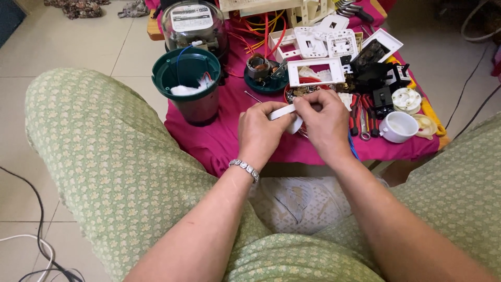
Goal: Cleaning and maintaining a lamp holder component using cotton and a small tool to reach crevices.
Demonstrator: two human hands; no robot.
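My left hand (259,131) and my right hand (326,122) meet over the front of a low table draped in a pink cloth (229,137). Both grip one small white plastic part (284,112): a flat strip sticks out between the thumbs and a rounded piece hangs just below it. A silver bracelet (244,168) circles my left wrist. My knees in green patterned fabric frame the hands on both sides.
A dark green blender base (187,83) with wires inside stands left. Behind it sits a glass-domed meter (194,23). White switch plates (315,70), a motor coil (259,67), red-handled pliers (360,112) and a white cup-shaped part (398,127) crowd the right side. Cables cross the tiled floor.
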